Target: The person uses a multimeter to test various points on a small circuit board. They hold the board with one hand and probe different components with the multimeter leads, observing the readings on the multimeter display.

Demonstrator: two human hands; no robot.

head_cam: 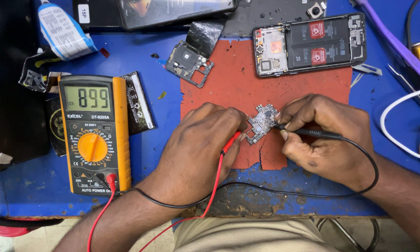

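A small circuit board [262,123] lies on a worn red mat [238,81] on the blue bench. My left hand [198,144] holds a red test probe [229,143] with its tip at the board's left edge. My right hand [324,133] holds a black test probe [308,133] and touches its tip to the board's right side. Red and black leads run from both probes to a yellow multimeter [94,133] at the left, whose display is lit.
An opened phone [310,44] with its battery showing lies at the back right. A loose phone frame part [190,63], another phone [172,11], a white tube [63,30], tweezers [366,70], and purple, white and yellow cables [396,46] at the right surround the mat.
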